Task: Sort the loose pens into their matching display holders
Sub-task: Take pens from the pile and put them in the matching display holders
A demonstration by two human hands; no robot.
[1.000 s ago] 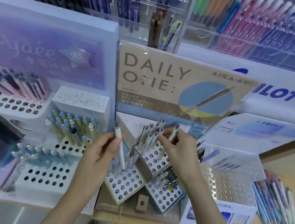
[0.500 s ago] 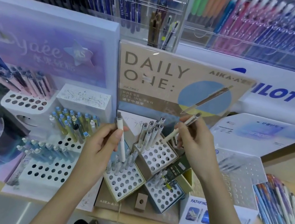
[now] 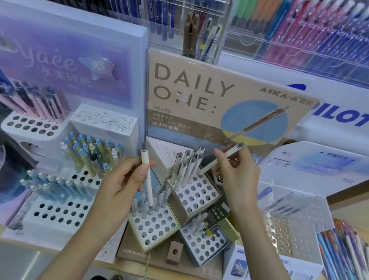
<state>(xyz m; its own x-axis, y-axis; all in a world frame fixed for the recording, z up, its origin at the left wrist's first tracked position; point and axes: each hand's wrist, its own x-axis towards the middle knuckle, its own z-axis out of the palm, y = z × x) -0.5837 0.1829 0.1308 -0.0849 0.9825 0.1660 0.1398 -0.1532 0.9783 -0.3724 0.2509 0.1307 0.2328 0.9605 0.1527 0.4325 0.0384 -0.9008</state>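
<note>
My left hand (image 3: 122, 183) grips a white pen with a grey cap (image 3: 147, 175), held nearly upright over the lower left holder (image 3: 154, 226) of the "Daily One" display. My right hand (image 3: 237, 175) pinches a second white pen (image 3: 223, 157), tilted, its tip pointing down at the upper holder (image 3: 196, 192). Several matching white pens (image 3: 186, 164) stand in that holder's back rows. A third holder (image 3: 204, 242) sits at the lower right with a few pens in it.
A purple display with blue and pastel pens (image 3: 89, 150) stands to the left. A clear perforated rack (image 3: 287, 220) sits to the right, and loose coloured pens (image 3: 349, 255) lie on the wooden shelf beyond it. Acrylic racks (image 3: 205, 21) of hanging pens fill the back.
My right hand drew a white pen up out of the upper holder and now holds it tilted above it. My left hand has stayed almost still with its pen.
</note>
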